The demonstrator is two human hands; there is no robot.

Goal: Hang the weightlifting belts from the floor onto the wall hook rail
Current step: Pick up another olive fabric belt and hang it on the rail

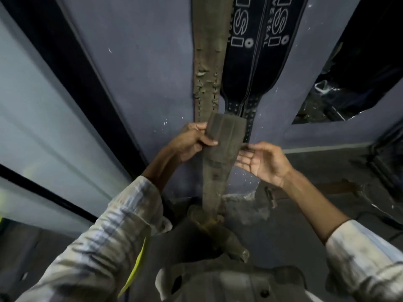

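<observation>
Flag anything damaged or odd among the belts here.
The brown belt hanging on the wall is badly worn: its surface is cracked and peeling in flakes. The two black belts beside it look intact.

hanging belts point(239, 51) cut off at top edge, hook rail unseen

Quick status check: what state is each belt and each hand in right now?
Grey belt: off the wall, gripped near its top end, lower end trailing down.
Worn green belt: hanging against the wall, surface peeling.
Two black belts: hanging side by side.
Left hand: gripping the grey belt's edge.
Right hand: open, fingertips at the belt's other edge.
</observation>
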